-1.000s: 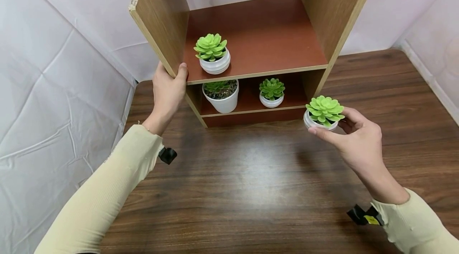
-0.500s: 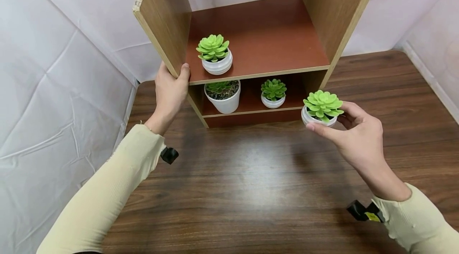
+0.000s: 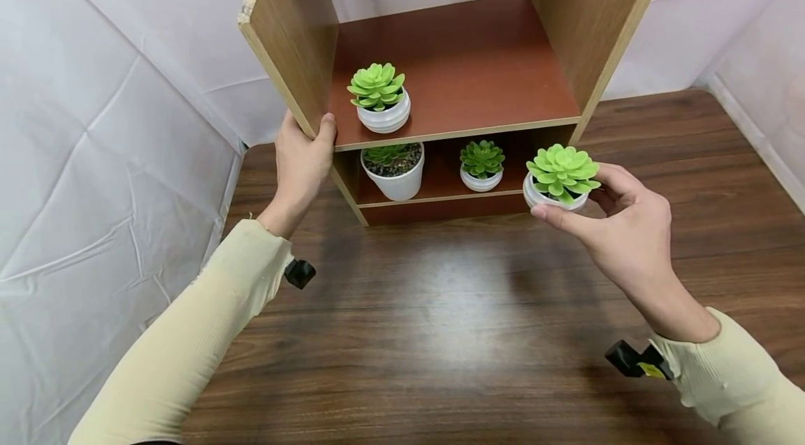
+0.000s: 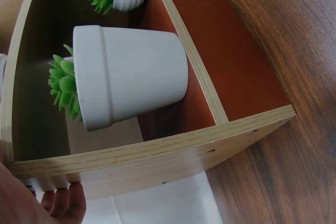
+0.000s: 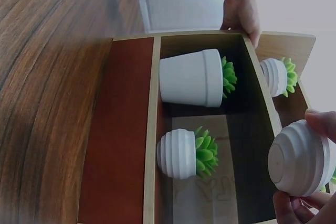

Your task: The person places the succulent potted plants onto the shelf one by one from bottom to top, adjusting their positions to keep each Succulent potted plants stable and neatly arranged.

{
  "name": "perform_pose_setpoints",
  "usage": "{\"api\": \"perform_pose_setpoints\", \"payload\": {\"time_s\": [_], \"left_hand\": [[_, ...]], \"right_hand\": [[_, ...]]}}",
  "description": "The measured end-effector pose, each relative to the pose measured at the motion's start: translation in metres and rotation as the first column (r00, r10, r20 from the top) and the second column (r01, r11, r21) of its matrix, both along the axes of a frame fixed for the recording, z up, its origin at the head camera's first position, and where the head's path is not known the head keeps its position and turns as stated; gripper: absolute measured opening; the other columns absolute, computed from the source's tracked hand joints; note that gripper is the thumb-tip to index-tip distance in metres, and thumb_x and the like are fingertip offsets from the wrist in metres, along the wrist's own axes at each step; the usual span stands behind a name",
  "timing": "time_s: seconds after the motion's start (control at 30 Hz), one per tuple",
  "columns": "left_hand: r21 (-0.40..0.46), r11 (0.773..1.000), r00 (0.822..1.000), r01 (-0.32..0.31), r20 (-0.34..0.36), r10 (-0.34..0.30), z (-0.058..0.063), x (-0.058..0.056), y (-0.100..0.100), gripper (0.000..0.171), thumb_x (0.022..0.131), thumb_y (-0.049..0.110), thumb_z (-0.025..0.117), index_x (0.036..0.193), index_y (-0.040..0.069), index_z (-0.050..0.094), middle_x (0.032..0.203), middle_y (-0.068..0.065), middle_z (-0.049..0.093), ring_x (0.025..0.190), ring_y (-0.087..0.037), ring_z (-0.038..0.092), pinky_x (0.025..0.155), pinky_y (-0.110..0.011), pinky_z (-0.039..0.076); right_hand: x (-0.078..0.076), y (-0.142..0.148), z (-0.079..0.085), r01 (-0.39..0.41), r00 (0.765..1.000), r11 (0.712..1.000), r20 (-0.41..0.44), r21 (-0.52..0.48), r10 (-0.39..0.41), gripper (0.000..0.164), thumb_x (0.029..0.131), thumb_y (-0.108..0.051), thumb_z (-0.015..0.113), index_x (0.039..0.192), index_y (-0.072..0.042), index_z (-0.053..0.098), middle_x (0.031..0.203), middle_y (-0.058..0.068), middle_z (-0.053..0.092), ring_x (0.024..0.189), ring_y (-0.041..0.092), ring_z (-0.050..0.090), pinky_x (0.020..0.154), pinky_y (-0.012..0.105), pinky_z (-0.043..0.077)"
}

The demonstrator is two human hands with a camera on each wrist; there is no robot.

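Observation:
My right hand (image 3: 629, 232) holds a small potted succulent (image 3: 562, 176), thumb and fingers round its white ribbed pot, in front of the right end of the wooden shelf unit (image 3: 453, 127). In the right wrist view the underside of that held pot (image 5: 296, 158) shows, tilted. My left hand (image 3: 303, 158) grips the unit's left side panel, its thumb at the front edge of the middle shelf. The fingers (image 4: 71, 203) wrap behind the panel in the left wrist view. A matching succulent (image 3: 380, 99) stands at the left of the middle shelf.
On the lower shelf stand a larger white pot (image 3: 396, 171) with a green plant at the left and a small potted succulent (image 3: 481, 165) right of centre. The unit stands on a dark wood tabletop (image 3: 440, 326). White sheeting (image 3: 94, 137) hangs at the left and back.
My right hand has raised the potted succulent slightly and brought it a little to the left, towards the middle shelf. My left hand keeps its grip on the side panel.

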State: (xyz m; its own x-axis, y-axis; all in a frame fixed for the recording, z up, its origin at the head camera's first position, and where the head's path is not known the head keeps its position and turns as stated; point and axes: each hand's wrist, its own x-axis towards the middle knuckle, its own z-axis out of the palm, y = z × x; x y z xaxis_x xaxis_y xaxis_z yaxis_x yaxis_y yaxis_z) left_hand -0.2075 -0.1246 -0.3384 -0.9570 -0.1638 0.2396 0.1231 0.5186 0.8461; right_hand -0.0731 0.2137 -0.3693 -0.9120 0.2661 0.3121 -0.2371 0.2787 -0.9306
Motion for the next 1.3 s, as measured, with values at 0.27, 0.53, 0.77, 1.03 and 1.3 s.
{"api": "perform_pose_setpoints", "payload": {"time_s": [0.27, 0.53, 0.77, 1.03, 1.3], "left_hand": [[-0.011, 1.000, 1.000, -0.005, -0.002, 0.005, 0.001, 0.001, 0.000, 0.033, 0.097, 0.028, 0.057, 0.120, 0.005, 0.058, 0.109, -0.011, 0.063, 0.096, -0.020, 0.059, 0.084, -0.036, 0.045], [-0.010, 1.000, 1.000, -0.018, -0.002, 0.018, 0.000, 0.002, -0.002, 0.032, 0.096, 0.027, 0.057, 0.118, 0.005, 0.058, 0.107, -0.011, 0.064, 0.094, -0.020, 0.059, 0.083, -0.036, 0.045], [0.001, 1.000, 1.000, -0.005, -0.014, 0.005, 0.000, 0.001, 0.000, 0.030, 0.096, 0.026, 0.057, 0.117, 0.005, 0.058, 0.105, -0.011, 0.064, 0.092, -0.020, 0.059, 0.081, -0.036, 0.045], [0.004, 1.000, 1.000, -0.003, -0.021, 0.003, 0.000, 0.000, 0.002, 0.029, 0.096, 0.026, 0.057, 0.116, 0.004, 0.058, 0.103, -0.010, 0.062, 0.091, -0.020, 0.058, 0.081, -0.035, 0.045], [-0.010, 1.000, 1.000, -0.026, -0.018, 0.026, -0.001, 0.000, 0.002, 0.029, 0.096, 0.026, 0.058, 0.115, 0.004, 0.058, 0.101, -0.010, 0.063, 0.090, -0.020, 0.057, 0.080, -0.036, 0.044]], "right_hand": [[-0.002, -0.004, 0.005, 0.017, 0.999, 0.999, -0.031, 0.030, -0.016, 0.056, 0.061, 0.012, 0.088, 0.113, 0.001, 0.071, 0.109, 0.006, 0.067, 0.096, 0.015, 0.064, 0.081, 0.020, 0.049], [-0.008, -0.010, 0.018, 0.007, 0.999, 0.999, -0.047, 0.051, -0.004, 0.056, 0.062, 0.011, 0.088, 0.113, 0.001, 0.070, 0.108, 0.007, 0.066, 0.092, 0.014, 0.065, 0.080, 0.019, 0.050], [-0.007, -0.019, 0.029, -0.007, 0.998, 1.000, -0.057, 0.025, 0.008, 0.054, 0.063, 0.011, 0.087, 0.113, 0.002, 0.070, 0.108, 0.008, 0.065, 0.095, 0.015, 0.064, 0.083, 0.021, 0.049], [-0.007, -0.028, 0.042, 0.007, 0.996, 0.999, -0.091, 0.034, -0.003, 0.050, 0.065, 0.010, 0.087, 0.111, 0.004, 0.070, 0.107, 0.007, 0.064, 0.097, 0.015, 0.063, 0.086, 0.021, 0.048], [-0.014, -0.035, 0.048, 0.003, 0.994, 1.000, -0.106, 0.009, -0.002, 0.049, 0.065, 0.009, 0.086, 0.111, 0.004, 0.071, 0.108, 0.008, 0.064, 0.099, 0.017, 0.062, 0.082, 0.020, 0.049]]}}
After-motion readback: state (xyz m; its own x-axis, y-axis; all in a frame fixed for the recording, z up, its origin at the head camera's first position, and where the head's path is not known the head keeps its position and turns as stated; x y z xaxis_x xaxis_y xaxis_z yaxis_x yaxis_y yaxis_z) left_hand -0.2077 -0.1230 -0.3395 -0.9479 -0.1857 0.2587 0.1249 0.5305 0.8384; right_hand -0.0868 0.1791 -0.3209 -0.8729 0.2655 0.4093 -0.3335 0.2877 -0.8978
